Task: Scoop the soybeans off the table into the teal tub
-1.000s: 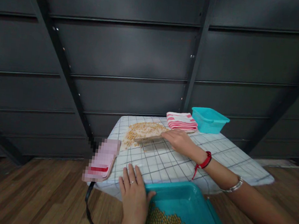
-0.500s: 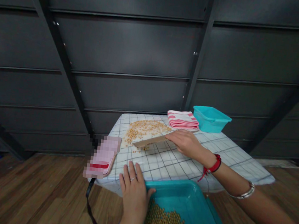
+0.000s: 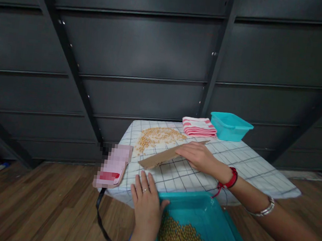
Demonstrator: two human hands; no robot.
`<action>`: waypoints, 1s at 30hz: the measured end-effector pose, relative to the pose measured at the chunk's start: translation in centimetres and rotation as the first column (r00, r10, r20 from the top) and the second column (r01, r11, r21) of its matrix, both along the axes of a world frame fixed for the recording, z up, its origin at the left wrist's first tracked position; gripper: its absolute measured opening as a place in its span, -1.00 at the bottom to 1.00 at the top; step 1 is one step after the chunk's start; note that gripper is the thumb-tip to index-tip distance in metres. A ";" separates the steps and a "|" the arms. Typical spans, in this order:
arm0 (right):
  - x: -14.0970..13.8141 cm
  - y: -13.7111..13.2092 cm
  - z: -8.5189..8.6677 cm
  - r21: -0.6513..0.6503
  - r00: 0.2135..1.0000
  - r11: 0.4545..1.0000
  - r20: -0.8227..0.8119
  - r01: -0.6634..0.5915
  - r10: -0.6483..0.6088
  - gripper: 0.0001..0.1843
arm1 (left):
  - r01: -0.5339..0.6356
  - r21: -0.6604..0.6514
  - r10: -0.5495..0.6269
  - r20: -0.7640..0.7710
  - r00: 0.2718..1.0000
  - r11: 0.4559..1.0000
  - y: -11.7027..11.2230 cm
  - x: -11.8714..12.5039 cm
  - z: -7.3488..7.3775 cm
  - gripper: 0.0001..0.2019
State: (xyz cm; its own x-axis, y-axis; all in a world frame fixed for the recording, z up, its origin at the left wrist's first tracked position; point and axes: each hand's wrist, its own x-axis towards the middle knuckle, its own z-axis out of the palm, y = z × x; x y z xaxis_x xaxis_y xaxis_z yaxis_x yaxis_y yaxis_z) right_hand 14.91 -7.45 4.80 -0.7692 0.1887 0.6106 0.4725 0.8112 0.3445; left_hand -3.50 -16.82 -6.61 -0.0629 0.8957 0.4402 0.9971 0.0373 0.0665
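My right hand (image 3: 194,154) grips a flat strip of cardboard (image 3: 158,158), which slants low over the checked tablecloth. Beyond the strip lies a spread of pale yellow beans (image 3: 159,136), looking like soybeans. My left hand (image 3: 146,201), fingers stretched out and a ring on one, rests at the table's front edge, with its thumb over the rim of a teal plastic tub (image 3: 206,209). Inside the tub is a heap of greenish-brown beans (image 3: 184,240). The strip's near end hangs just above my left fingertips.
A folded pink-and-white towel (image 3: 199,127) and a turquoise basket (image 3: 231,127) stand at the back right of the table. A pink phone-like item (image 3: 115,165), partly blurred out, sits at the left edge with a black strap (image 3: 99,213). Dark panels rise behind.
The cardboard strip has moved nearer to me, away from the spread beans, and its broad face shows more. My left hand stays at the tub's rim. The view has shifted slightly.
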 end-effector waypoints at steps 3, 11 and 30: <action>-0.2 0.0 0.1 -0.012 1.000 1.000 0.014 -0.020 0.020 -0.69 | -0.017 -0.023 0.018 0.018 1.000 1.000 0.0 0.2 0.5 -0.26; 1.9 -1.1 0.6 0.010 0.997 0.997 -0.007 -0.072 0.072 -0.66 | -0.023 -0.048 0.025 0.035 0.999 0.999 -0.2 0.4 1.2 -0.28; 2.3 -0.8 1.1 -0.134 0.998 0.990 0.040 -0.039 0.045 -0.71 | 0.015 -0.022 -0.016 -0.020 1.000 1.000 -0.1 -0.1 0.0 -0.27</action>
State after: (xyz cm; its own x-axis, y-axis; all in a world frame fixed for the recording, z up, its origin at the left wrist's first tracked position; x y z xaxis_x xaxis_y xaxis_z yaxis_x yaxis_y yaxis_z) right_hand 17.25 -8.24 5.93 -0.8031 0.2334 0.5482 0.4242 0.8700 0.2511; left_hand -3.59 -16.94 -6.66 -0.0403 0.9060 0.4214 0.9987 0.0233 0.0454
